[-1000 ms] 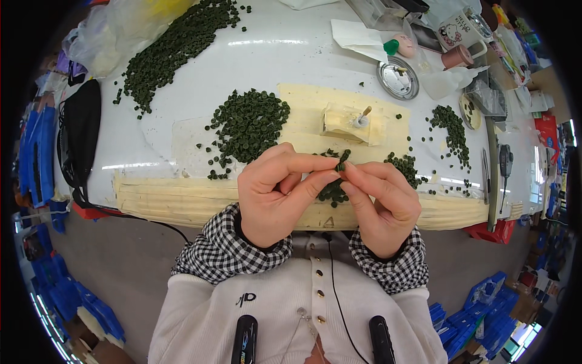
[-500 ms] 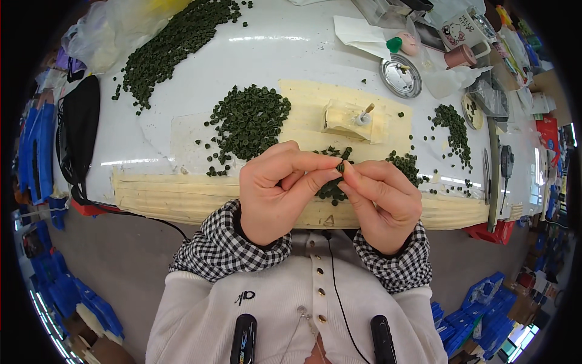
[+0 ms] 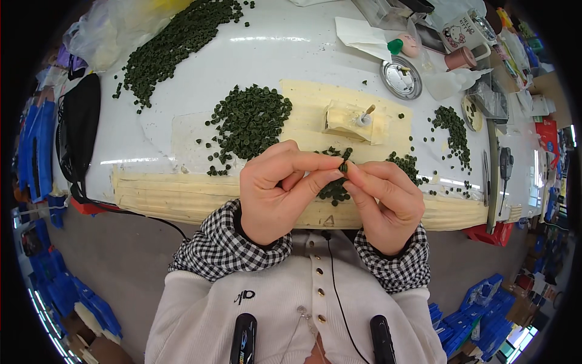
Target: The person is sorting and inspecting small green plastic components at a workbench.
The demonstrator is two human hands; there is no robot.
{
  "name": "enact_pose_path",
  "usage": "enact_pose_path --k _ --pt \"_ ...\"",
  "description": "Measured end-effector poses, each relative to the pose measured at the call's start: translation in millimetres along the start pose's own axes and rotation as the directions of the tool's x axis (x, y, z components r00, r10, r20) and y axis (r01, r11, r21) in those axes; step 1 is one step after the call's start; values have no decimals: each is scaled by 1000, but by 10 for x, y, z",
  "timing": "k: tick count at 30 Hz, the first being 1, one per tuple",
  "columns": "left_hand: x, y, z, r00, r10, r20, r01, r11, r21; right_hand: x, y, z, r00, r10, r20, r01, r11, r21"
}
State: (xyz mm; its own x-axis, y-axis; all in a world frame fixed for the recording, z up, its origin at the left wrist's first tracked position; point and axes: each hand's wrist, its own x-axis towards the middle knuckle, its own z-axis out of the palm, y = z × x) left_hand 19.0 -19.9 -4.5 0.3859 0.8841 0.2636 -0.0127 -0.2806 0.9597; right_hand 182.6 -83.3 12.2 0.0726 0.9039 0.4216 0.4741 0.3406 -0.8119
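Observation:
Close above the front of the table, my left hand (image 3: 276,191) and my right hand (image 3: 388,203) meet fingertip to fingertip. Thumb and forefinger of each are pinched together on one small dark green round piece (image 3: 344,167). The fingers cover most of it, so its exact shape cannot be made out. Behind and below the fingertips lies a small heap of similar green pieces (image 3: 332,191), partly hidden by my hands. A larger heap of them (image 3: 251,118) is beyond my left hand, and another small heap (image 3: 405,164) shows just past my right hand.
A taped block (image 3: 345,126) with a short upright peg stands on a yellowish sheet (image 3: 303,97). More green pieces lie far left (image 3: 173,45) and at right (image 3: 451,130). A round metal dish (image 3: 401,77), a mug (image 3: 464,30) and tweezers (image 3: 486,176) are on the right. Padded tape (image 3: 163,193) lines the front edge.
The fingertips of my right hand have shifted slightly to the right, and a little more of the green piece shows. My left hand has stayed nearly still.

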Motion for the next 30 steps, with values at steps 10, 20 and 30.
enact_pose_path --k 10,20,30 --pt "-3 -27 12 1000 -7 -27 6 1000 -23 10 0 2 1000 -11 0 11 1000 -15" --pt "-8 9 1 999 -54 -2 53 998 -25 94 10 -121 993 62 -105 -69 996 -65" --pt "10 -41 16 998 -53 -37 51 997 -52 592 251 -218 996 -76 -43 54 921 -386"
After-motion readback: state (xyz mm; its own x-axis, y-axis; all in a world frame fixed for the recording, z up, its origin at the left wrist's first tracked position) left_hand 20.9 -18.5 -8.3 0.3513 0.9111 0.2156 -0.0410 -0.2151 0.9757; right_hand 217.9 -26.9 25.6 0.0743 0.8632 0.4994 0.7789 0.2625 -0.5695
